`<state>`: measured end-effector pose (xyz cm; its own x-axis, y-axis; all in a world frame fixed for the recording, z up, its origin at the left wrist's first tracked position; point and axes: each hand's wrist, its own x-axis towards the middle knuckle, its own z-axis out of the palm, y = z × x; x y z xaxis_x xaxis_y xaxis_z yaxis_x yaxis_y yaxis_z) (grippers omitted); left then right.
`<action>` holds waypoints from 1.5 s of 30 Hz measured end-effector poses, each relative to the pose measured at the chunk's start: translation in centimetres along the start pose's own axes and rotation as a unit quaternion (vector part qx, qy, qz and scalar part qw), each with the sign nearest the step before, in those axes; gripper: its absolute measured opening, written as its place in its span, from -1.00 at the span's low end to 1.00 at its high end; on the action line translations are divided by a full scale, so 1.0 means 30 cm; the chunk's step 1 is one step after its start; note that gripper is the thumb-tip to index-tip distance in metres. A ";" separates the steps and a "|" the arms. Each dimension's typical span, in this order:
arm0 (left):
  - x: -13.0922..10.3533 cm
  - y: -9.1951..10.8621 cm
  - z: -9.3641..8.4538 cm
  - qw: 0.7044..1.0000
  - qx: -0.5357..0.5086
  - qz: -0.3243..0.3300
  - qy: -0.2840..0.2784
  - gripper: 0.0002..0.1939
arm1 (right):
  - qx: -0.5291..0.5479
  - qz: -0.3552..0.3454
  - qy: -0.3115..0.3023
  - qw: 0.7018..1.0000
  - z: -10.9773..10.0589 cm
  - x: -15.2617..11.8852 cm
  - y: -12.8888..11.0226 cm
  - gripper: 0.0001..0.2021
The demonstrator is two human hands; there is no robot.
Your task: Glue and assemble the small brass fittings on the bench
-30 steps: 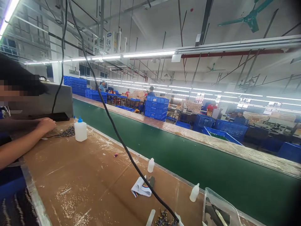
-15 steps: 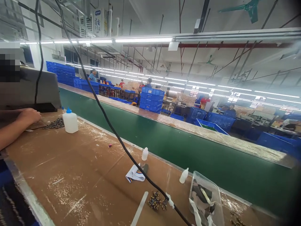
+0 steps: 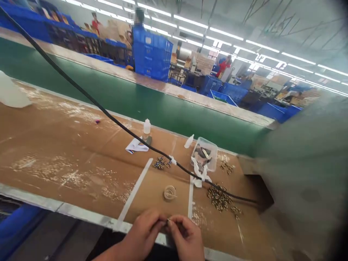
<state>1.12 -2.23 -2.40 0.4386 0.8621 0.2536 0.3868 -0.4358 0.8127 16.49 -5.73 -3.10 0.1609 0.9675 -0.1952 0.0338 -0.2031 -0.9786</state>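
Note:
At the table's near edge, my left hand (image 3: 144,233) and my right hand (image 3: 186,235) meet, fingertips pinched together around a tiny dark piece (image 3: 168,220) too small to name. Just beyond them sits a small round cup (image 3: 170,193) with a thin stick across it, between two pale tape strips. A small pile of metal parts (image 3: 161,163) lies farther up, and a larger pile of brassy parts (image 3: 219,197) spreads to the right. A clear plastic box (image 3: 213,152) holds grey pieces and a light tool.
A black cable (image 3: 81,92) hangs diagonally across the view. Two small white bottles (image 3: 146,126) (image 3: 189,141) and a folded white cloth (image 3: 138,145) stand or lie near the green conveyor belt (image 3: 122,101). A grey panel (image 3: 304,188) rises at right; blue crates (image 3: 152,54) and people are beyond.
The view has swung down and to the right. Both my hands, the round cup and the large pile of parts now show; the other person's hands at the left are out of view.

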 end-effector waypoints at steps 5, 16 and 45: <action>0.001 -0.013 0.000 0.999 -0.037 -0.024 -0.020 -0.83 | 0.028 0.008 -0.015 0.999 -0.001 -0.001 -0.026 -0.73; 0.002 -0.007 -0.007 0.998 -0.057 -0.015 -0.021 -0.85 | 0.047 0.018 -0.029 0.998 -0.010 -0.014 -0.055 -0.80; 0.005 0.001 -0.007 0.997 -0.073 -0.023 -0.016 -0.85 | 0.046 0.022 -0.031 0.998 -0.009 -0.018 -0.060 -0.80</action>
<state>1.02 -2.05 -2.23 0.4505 0.8702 0.1993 0.2853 -0.3518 0.8915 16.61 -5.91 -1.20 0.0983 0.9662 -0.2382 -0.0634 -0.2328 -0.9705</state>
